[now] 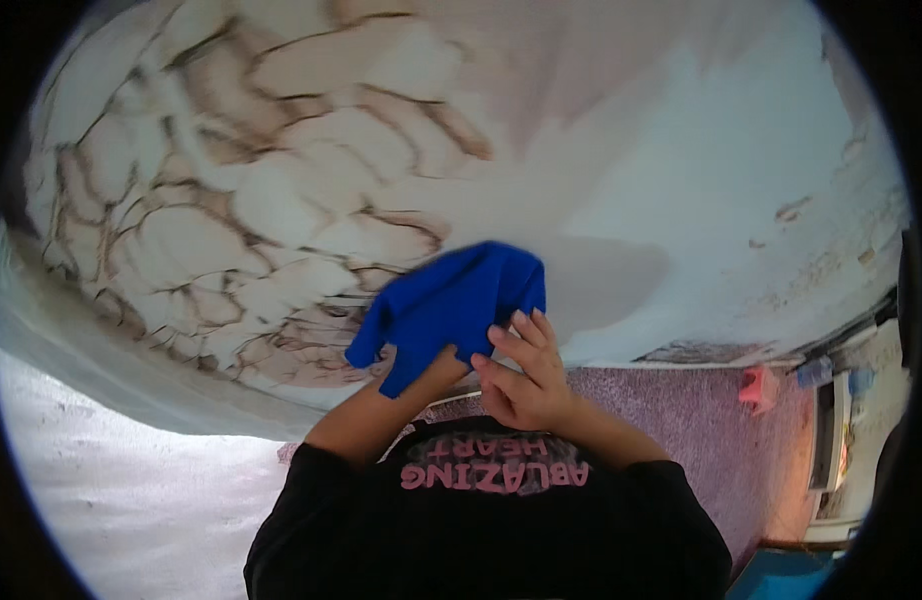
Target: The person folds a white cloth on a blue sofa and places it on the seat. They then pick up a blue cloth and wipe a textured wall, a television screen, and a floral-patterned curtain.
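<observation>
A blue cloth point(446, 300), folded and creased with loose corners hanging down, covers my left hand. Only the wrist and forearm of that arm show below it, so its fingers are hidden. My right hand point(529, 375) is at the cloth's lower right edge. Its fingers are bent a little and spread apart, and the fingertips touch or nearly touch the fabric. Beneath and beyond the cloth spreads a wide pale sheet-like surface point(601, 200) with a brown, petal-like pattern at the left.
A shadow falls on the pale surface right of the cloth. Mottled purple floor point(671, 410) lies beyond its near edge. At the right are a pink plastic object point(758, 389), a clear container point(814, 372) and a blue-green item point(781, 574). A bright whitish area point(141, 480) fills the lower left.
</observation>
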Tool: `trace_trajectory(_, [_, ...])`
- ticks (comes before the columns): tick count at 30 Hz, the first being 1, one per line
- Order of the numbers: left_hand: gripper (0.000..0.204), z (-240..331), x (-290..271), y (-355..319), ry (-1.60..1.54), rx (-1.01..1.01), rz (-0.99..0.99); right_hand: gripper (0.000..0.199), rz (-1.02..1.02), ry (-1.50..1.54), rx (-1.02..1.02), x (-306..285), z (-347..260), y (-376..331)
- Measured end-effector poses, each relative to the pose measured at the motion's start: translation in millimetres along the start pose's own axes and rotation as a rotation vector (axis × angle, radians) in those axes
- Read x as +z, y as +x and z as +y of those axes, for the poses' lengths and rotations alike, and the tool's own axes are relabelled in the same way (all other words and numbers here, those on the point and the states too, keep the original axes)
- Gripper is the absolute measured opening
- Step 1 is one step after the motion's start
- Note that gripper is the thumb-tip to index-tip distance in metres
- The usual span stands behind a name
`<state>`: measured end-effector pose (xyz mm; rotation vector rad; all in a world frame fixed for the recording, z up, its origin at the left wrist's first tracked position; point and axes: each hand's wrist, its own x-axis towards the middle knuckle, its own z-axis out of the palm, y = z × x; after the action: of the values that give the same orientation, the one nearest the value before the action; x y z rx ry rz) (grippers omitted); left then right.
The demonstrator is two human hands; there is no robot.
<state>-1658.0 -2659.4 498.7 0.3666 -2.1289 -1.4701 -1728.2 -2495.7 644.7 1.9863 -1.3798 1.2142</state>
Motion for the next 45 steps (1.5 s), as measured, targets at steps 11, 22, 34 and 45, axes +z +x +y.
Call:
trace_trajectory(11, [0.044, 14, 151, 71, 0.11, 0.005, -0.133, 0.051, -0.015, -0.102, 0.149, -138, 59, -63])
trace_trajectory(22, [0.053, 110, 278, 179, 0.345, 0.225, -0.023, 0.061, -0.063, -0.145, 0.259, -240, 123, -137])
trace_trajectory(34, [0.058, 78, 326, 170, 0.088, 0.087, -0.07, 0.064, -0.346, 0.123, 0.325, -296, 176, -191])
trace_trajectory(45, [0.063, 143, 381, 189, 0.114, 0.291, -0.316, 0.072, 0.071, 0.131, 0.603, -295, 225, -176])
